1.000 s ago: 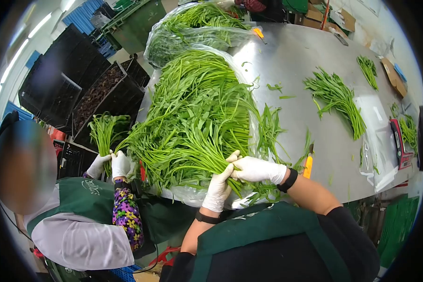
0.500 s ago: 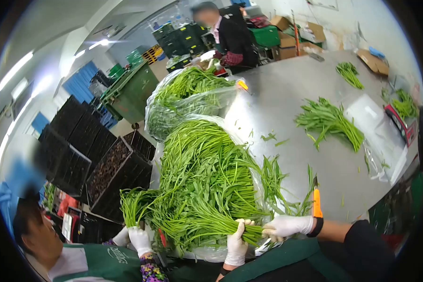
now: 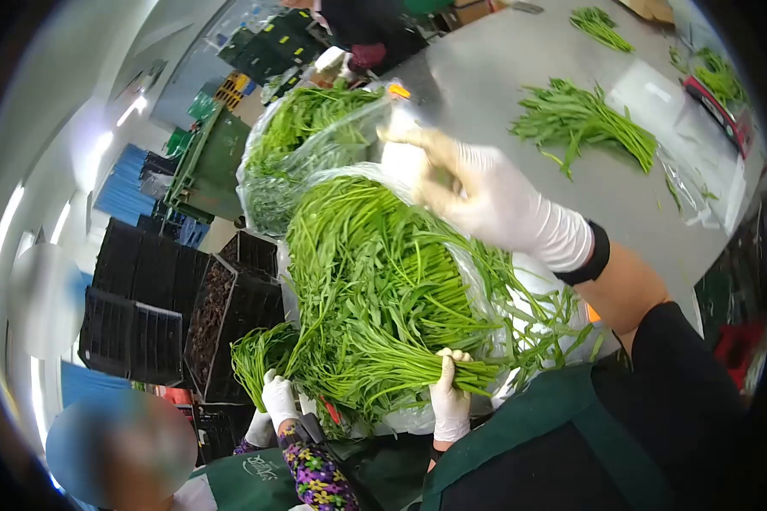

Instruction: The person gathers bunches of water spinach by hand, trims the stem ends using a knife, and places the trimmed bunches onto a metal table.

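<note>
My left hand (image 3: 452,396), in a white glove, is closed around the stem ends of a bunch of leafy greens (image 3: 400,362) at the front of the big pile. My right hand (image 3: 494,196), also gloved, is raised over the right edge of the pile (image 3: 366,264); its fingers are curved and apart, somewhat blurred, with nothing visible held. The pile lies in a clear plastic bag (image 3: 477,285) on the metal table (image 3: 469,68). An orange-handled knife (image 3: 593,313) shows only in part behind my right forearm.
At the left, a co-worker's gloved hand (image 3: 279,399) holds a smaller bunch (image 3: 260,358). Another bag of greens (image 3: 315,136) lies farther back, near another person (image 3: 371,25). Black crates (image 3: 136,332) and a green bin (image 3: 217,170) stand left. Loose bunches (image 3: 584,128) lie right.
My right hand has left the stem ends and risen up and forward over the pile. My left hand still grips the bunch. The view has shifted, and the co-worker's head has moved lower.
</note>
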The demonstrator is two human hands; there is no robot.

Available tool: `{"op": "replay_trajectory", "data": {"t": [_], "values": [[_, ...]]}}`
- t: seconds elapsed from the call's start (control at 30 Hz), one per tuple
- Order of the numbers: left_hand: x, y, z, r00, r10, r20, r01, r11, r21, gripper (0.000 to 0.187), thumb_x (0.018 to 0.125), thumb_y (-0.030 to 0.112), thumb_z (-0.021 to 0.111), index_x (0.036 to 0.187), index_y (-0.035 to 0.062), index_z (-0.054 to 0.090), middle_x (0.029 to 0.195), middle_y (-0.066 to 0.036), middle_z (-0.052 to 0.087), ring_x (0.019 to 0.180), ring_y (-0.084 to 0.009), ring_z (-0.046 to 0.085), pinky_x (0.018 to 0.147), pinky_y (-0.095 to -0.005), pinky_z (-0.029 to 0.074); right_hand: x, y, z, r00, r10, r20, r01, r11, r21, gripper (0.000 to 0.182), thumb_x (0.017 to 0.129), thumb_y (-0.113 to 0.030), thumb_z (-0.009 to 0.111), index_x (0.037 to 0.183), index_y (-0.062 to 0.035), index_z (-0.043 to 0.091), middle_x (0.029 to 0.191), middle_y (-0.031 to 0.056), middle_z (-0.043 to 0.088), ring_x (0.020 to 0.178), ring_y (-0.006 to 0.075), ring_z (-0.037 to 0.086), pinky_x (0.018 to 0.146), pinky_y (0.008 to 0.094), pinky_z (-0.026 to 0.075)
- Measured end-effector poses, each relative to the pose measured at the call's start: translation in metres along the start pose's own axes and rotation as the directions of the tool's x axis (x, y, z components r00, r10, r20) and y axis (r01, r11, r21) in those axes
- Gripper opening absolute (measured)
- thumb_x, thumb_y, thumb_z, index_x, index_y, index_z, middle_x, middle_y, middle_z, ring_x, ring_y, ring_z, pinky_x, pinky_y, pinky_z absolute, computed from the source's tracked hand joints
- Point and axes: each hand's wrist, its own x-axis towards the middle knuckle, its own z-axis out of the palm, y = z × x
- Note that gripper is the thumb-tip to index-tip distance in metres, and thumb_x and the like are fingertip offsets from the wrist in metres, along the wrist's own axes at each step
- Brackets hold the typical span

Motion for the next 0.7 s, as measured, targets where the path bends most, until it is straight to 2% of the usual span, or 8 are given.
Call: {"op": "replay_trajectory", "data": {"t": [0.13, 0.23, 0.47, 0.53, 0.6, 0.63, 0.67, 0.7], "values": [[0.003, -0.006, -0.007, 1.000, -0.005, -0.007, 0.005, 0.999, 0.038, 0.019, 0.096, 0.011, 0.055, 0.113, 0.0042, 0.053, 0.098, -0.006, 0.061, 0.095, -0.0185, 0.060, 0.089, -0.0325, 0.048, -0.036, 0.059, 0.042, 0.960, -0.190, 0.203, 0.208, 0.976, -0.069, 0.022, 0.087, -0.014, 0.059, 0.107, -0.0060, 0.064, 0.090, 0.0141, 0.067, 0.080, 0.0292, 0.066, 0.069, 0.0351, 0.053], [0.001, -0.008, -0.004, 0.995, -0.019, -0.094, 0.026, 0.997, 0.072, 0.022, 0.094, 0.011, 0.056, 0.115, 0.0031, 0.052, 0.099, -0.007, 0.059, 0.094, -0.0201, 0.059, 0.092, -0.0359, 0.047, -0.084, 0.082, 0.055, 0.727, 0.140, 0.672, 0.132, 0.932, -0.338, 0.019, 0.088, -0.021, 0.055, 0.101, -0.0105, 0.065, 0.090, 0.0126, 0.067, 0.081, 0.0295, 0.066, 0.071, 0.0368, 0.054], [0.008, -0.018, -0.033, 0.999, 0.017, 0.039, -0.024, 0.977, 0.210, 0.024, 0.095, 0.003, 0.052, 0.119, -0.0015, 0.052, 0.104, -0.009, 0.063, 0.101, -0.0194, 0.061, 0.092, -0.0309, 0.047, -0.146, 0.088, 0.081, 0.423, 0.294, 0.857, 0.007, 0.945, -0.327, 0.032, 0.091, -0.037, 0.047, 0.107, -0.0136, 0.063, 0.090, 0.0140, 0.068, 0.084, 0.0320, 0.066, 0.075, 0.0410, 0.052], [0.006, -0.017, -0.041, 0.834, 0.308, 0.458, -0.542, 0.301, 0.785, 0.027, 0.092, -0.005, 0.052, 0.119, -0.0019, 0.054, 0.104, -0.010, 0.063, 0.102, -0.0193, 0.060, 0.095, -0.0309, 0.045, -0.153, 0.084, 0.087, 0.423, 0.318, 0.848, -0.059, 0.944, -0.325, 0.031, 0.091, -0.037, 0.048, 0.106, -0.0143, 0.063, 0.088, 0.0140, 0.068, 0.083, 0.0316, 0.066, 0.074, 0.0410, 0.052], [0.021, -0.031, -0.066, 0.995, 0.088, 0.042, -0.096, 0.943, 0.318, 0.031, 0.089, -0.011, 0.052, 0.118, -0.0019, 0.055, 0.103, -0.010, 0.063, 0.102, -0.0181, 0.059, 0.095, -0.0306, 0.045, -0.156, 0.082, 0.086, 0.485, 0.253, 0.837, -0.046, 0.963, -0.265, 0.028, 0.091, -0.036, 0.049, 0.099, -0.0140, 0.064, 0.084, 0.0125, 0.068, 0.078, 0.0312, 0.066, 0.070, 0.0408, 0.052], [0.003, -0.013, -0.026, 0.987, 0.125, 0.098, -0.157, 0.843, 0.514, 0.020, 0.098, 0.016, 0.050, 0.113, 0.0037, 0.054, 0.097, -0.004, 0.060, 0.090, -0.0152, 0.058, 0.084, -0.0302, 0.047, -0.160, 0.090, 0.090, 0.514, 0.191, 0.836, -0.020, 0.977, -0.211, 0.026, 0.090, -0.034, 0.050, 0.092, -0.0136, 0.065, 0.079, 0.0107, 0.067, 0.072, 0.0313, 0.066, 0.065, 0.0409, 0.052], [-0.008, -0.001, 0.001, 0.999, 0.027, 0.029, -0.035, 0.952, 0.305, 0.021, 0.100, 0.017, 0.047, 0.113, 0.0031, 0.054, 0.096, -0.004, 0.061, 0.089, -0.0137, 0.057, 0.084, -0.0286, 0.046, -0.161, 0.088, 0.092, 0.555, 0.191, 0.810, -0.029, 0.977, -0.211, 0.023, 0.089, -0.032, 0.051, 0.087, -0.0132, 0.065, 0.075, 0.0105, 0.066, 0.069, 0.0322, 0.065, 0.062, 0.0413, 0.052], [-0.004, -0.001, 0.000, 0.997, 0.056, 0.057, -0.074, 0.924, 0.374, 0.021, 0.100, 0.018, 0.046, 0.112, 0.0026, 0.055, 0.095, -0.003, 0.061, 0.088, -0.0119, 0.057, 0.083, -0.0276, 0.046, -0.158, 0.082, 0.088, 0.645, 0.110, 0.756, 0.010, 0.988, -0.152, 0.021, 0.088, -0.031, 0.052, 0.086, -0.0134, 0.064, 0.074, 0.0119, 0.065, 0.069, 0.0330, 0.064, 0.062, 0.0422, 0.052]]}}
